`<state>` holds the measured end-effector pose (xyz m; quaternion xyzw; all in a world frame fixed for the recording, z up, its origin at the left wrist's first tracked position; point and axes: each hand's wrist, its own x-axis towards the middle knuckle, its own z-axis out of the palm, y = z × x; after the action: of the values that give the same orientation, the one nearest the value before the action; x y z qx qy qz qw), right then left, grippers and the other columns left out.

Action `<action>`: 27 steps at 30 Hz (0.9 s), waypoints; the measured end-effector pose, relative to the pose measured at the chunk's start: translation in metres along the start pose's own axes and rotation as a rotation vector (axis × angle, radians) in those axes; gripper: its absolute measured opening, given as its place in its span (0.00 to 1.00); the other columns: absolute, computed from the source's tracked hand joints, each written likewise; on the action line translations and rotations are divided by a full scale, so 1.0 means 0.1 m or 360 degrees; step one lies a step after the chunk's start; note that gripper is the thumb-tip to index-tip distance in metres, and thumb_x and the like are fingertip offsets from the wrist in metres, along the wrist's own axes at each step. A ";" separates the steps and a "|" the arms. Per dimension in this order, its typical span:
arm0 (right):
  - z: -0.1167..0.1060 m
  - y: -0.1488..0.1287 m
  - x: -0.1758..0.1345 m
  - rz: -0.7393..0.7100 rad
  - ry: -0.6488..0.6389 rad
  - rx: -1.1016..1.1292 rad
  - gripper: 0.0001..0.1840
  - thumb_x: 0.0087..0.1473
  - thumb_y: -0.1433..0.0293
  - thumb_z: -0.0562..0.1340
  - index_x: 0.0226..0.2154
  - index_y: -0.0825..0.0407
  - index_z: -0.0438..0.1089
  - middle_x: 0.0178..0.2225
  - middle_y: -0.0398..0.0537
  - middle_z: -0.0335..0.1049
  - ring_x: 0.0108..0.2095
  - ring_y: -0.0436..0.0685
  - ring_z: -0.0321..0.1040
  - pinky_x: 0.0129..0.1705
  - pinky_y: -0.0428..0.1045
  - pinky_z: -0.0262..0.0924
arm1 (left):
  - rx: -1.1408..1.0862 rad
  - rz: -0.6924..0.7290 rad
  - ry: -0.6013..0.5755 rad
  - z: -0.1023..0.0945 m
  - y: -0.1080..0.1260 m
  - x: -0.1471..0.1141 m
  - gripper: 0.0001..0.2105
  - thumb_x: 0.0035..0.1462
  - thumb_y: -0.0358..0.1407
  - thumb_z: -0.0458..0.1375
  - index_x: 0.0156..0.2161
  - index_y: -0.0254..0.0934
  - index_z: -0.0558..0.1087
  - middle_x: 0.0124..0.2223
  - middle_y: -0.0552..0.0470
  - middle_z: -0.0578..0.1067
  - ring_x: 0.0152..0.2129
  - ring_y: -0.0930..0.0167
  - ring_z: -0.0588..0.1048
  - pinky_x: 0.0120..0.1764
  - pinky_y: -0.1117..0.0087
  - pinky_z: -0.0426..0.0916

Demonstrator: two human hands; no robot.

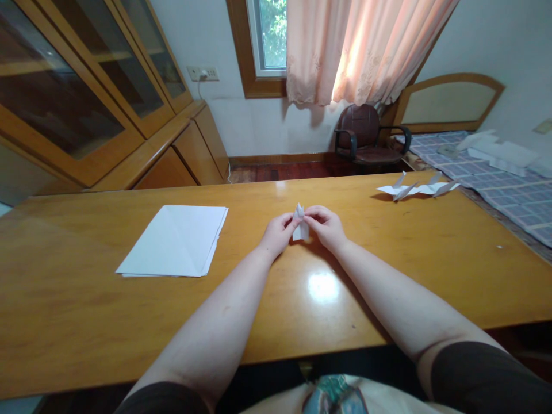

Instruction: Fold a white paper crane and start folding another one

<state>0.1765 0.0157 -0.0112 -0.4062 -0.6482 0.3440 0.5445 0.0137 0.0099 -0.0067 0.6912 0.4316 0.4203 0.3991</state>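
A small piece of folded white paper [301, 231] is held upright just above the middle of the wooden table [276, 310]. My left hand [276, 234] pinches it from the left, thumb across its near face. From the other side my right hand [326, 226] grips its upper right edge between thumb and fingertips. The paper has a pointed top and a squarish lower part; its finer folds are too small to make out.
To the left lies a stack of square white paper sheets [176, 241]. Several folded paper cranes or similar pointed shapes [416, 188] stand at the far right. Beyond the table are a brown armchair [366, 135], a bed [513, 195] and a glass-fronted cabinet [142, 126].
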 end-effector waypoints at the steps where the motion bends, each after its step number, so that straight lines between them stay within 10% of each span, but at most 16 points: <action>1: -0.01 0.00 0.00 -0.0014 -0.0004 -0.0002 0.09 0.48 0.61 0.64 0.30 0.49 0.74 0.34 0.48 0.72 0.38 0.56 0.68 0.42 0.53 0.63 | 0.0019 -0.0001 -0.0007 0.00 0.00 0.00 0.16 0.57 0.44 0.52 0.41 0.36 0.74 0.36 0.51 0.76 0.33 0.69 0.72 0.38 0.70 0.65; 27: 0.00 -0.03 0.03 0.0422 -0.0015 0.0278 0.13 0.41 0.59 0.65 0.26 0.51 0.71 0.26 0.44 0.71 0.29 0.52 0.66 0.36 0.50 0.62 | -0.0281 -0.0224 -0.0272 0.05 -0.06 -0.01 0.16 0.53 0.47 0.56 0.36 0.34 0.73 0.29 0.53 0.74 0.26 0.72 0.70 0.30 0.72 0.64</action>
<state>0.1761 0.0169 -0.0069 -0.4377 -0.5590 0.4698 0.5246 0.0161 0.0096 -0.0143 0.6547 0.4048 0.3671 0.5223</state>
